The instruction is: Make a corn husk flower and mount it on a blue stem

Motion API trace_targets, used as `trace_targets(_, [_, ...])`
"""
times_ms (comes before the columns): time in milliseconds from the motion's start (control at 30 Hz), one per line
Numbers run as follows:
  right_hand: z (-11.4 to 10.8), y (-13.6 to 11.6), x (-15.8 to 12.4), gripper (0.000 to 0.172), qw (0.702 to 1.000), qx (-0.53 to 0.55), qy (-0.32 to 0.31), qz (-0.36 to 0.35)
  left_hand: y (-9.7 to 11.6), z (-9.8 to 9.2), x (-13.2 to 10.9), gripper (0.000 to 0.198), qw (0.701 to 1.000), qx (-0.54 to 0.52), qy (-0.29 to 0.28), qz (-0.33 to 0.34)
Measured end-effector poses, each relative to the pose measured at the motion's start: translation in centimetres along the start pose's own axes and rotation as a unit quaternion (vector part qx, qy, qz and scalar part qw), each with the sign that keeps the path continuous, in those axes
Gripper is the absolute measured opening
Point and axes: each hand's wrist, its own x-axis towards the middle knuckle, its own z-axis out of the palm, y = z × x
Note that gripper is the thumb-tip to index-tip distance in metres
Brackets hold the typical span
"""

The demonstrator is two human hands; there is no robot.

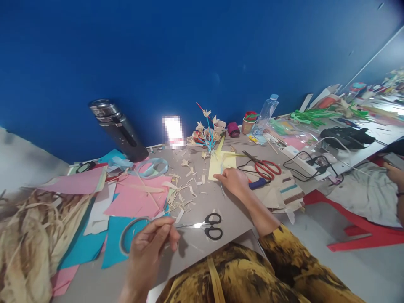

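My left hand (153, 244) is raised over the near part of the table with its thumb and fingertips pinched together. What it holds, if anything, is too small to make out. Just right of those fingertips lies a pair of black-handled scissors (213, 226), its blades pointing at them. My right hand (234, 182) is closed, low over the front edge of a yellow paper (229, 162); something thin and pale seems to be at its fingers, but I cannot name it. Beyond the paper stand handmade flowers (206, 130) with blue stems and pale husk petals. Husk scraps (181, 195) lie between the hands.
Red-handled scissors (268, 169) and a blue-handled tool (257, 183) lie right of my right hand. A dark flask (121, 132), pink paper (135, 195), a tape roll (123, 235) and dried husks (28, 235) are at left. A plastic bottle (267, 115) and a power strip (303, 162) stand right.
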Motion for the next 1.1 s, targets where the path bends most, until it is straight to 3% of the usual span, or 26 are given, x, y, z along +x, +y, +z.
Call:
trace_targets(67, [-1.2, 0.4, -0.7, 0.047, 1.0, 0.004, 0.026, -0.004, -0.2, -0.1, 0.3, 0.028, 0.999, 0.017, -0.025, -0.018])
trace_targets(167, [-3.9, 1.2, -3.0, 0.046, 0.986, 0.096, 0.132, -0.039, -0.1, 0.4, 0.6, 0.026, 0.997, -0.006, -0.072, -0.041])
trace_targets(267, [-6.2, 1.6, -6.3, 0.044, 0.959, 0.211, 0.152, -0.108, 0.3, 1.5, 0.7, 0.04, 0.986, -0.116, -0.11, -0.054])
trace_targets(333, [-6.6, 1.2, -8.4, 0.043, 0.942, 0.263, 0.132, -0.158, 0.3, 2.6, 0.8, 0.05, 0.968, -0.193, -0.143, -0.076])
trace_targets(467, [-4.7, -0.4, -11.2, 0.042, 0.915, 0.335, 0.006, -0.224, 0.0, 5.0, 0.6, 0.053, 0.938, -0.252, -0.211, -0.113])
trace_targets(600, [-2.5, -0.8, -12.2, 0.035, 0.9, 0.393, -0.046, -0.181, -0.3, 7.2, -0.2, 0.05, 0.925, -0.239, -0.274, -0.113])
trace_targets(733, [-1.6, -0.3, -12.9, 0.036, 0.873, 0.465, -0.061, -0.136, -0.3, 7.9, -1.2, 0.045, 0.906, -0.257, -0.321, -0.098])
trace_targets(900, [-1.0, 0.1, -14.4, 0.033, 0.854, 0.501, -0.054, -0.127, -1.0, 7.4, -2.6, 0.03, 0.889, -0.293, -0.331, -0.119])
trace_targets(1100, [-0.6, 0.8, -16.5, 0.031, 0.867, 0.482, -0.025, -0.126, -2.2, 7.5, -3.4, 0.038, 0.874, -0.306, -0.343, -0.155])
